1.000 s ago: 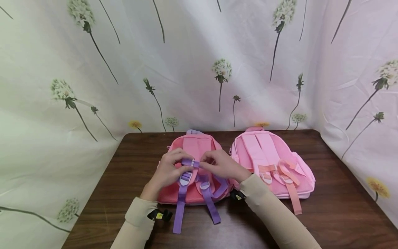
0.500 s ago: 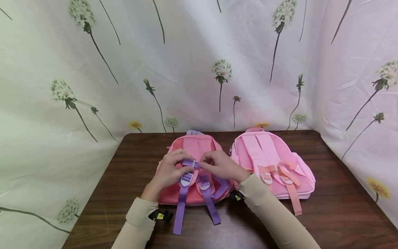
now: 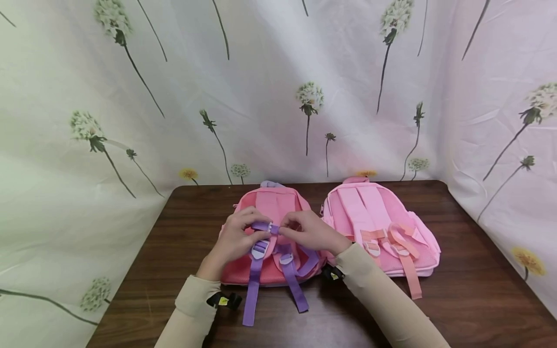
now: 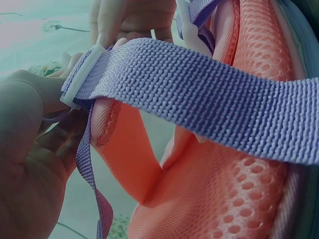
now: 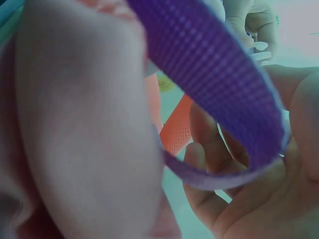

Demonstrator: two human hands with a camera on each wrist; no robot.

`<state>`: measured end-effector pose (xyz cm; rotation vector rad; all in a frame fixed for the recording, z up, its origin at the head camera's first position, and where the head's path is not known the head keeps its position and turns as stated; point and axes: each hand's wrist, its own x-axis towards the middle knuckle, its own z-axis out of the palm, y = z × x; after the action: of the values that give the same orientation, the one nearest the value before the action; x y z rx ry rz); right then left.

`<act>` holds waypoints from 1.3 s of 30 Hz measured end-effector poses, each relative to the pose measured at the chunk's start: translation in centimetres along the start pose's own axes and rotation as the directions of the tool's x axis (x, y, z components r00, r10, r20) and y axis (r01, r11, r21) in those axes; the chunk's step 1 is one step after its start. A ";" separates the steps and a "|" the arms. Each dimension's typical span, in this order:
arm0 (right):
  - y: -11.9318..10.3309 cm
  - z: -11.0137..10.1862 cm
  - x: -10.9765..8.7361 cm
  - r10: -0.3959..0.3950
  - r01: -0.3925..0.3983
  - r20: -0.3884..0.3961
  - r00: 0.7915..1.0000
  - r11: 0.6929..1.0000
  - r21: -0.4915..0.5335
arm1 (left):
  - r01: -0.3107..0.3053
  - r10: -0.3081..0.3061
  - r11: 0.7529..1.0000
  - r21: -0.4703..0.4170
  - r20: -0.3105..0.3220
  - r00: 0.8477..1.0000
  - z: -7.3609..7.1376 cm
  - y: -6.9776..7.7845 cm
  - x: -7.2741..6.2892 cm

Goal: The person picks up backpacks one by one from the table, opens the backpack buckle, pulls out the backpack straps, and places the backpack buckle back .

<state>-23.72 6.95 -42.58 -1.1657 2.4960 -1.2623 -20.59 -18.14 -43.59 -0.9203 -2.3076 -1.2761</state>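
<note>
In the head view a coral-pink backpack (image 3: 277, 203) lies with its shoulder-strap side up. Over it, my left hand (image 3: 235, 237) pinches a length of purple webbing strap (image 3: 261, 225) close to a white slide buckle (image 4: 84, 74). From the other side, my right hand (image 3: 314, 233) pinches the same strap just right of the buckle. The left wrist view shows the webbing passing through the buckle at my fingers. A loop of purple strap (image 5: 214, 79) crosses the right wrist view in front of my hand. Two other purple strap ends hang from white buckles (image 3: 259, 249) below.
A light pink backpack (image 3: 365, 212) with orange straps (image 3: 410, 275) lies to the right, beside the coral-pink one. Both bags are on a dark wooden table (image 3: 191, 227). A white dandelion-print cloth (image 3: 261, 96) stands behind and at the sides.
</note>
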 end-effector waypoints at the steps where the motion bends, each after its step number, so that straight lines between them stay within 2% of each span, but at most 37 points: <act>1: 0.1 0.0 0.0 0.005 -0.005 0.003 1.000 1.000 0.002 | 0.000 0.000 1.000 0.001 0.000 1.000 0.0 0.0 0.0; 13: -0.2 0.1 0.1 0.019 -0.019 0.002 1.000 1.000 -0.005 | 0.009 -0.009 1.000 -0.007 0.020 1.000 0.1 0.0 0.2; 26: -0.3 0.5 0.6 -0.018 0.018 -0.010 1.000 1.000 -0.012 | -0.010 0.010 1.000 -0.006 0.009 1.000 0.0 0.0 0.2; 33: -0.4 0.3 0.6 -0.011 0.011 -0.006 1.000 1.000 -0.014 | 0.015 -0.015 1.000 -0.006 0.011 1.000 -0.1 0.2 0.2; 39: -0.5 0.4 0.6 -0.018 0.017 -0.016 1.000 1.000 -0.012 | -0.012 0.012 1.000 -0.022 0.013 1.000 0.0 0.1 0.2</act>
<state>-23.69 6.05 -42.35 -1.1873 2.5137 -1.2682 -20.72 -18.03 -43.43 -0.9514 -2.2988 -1.2967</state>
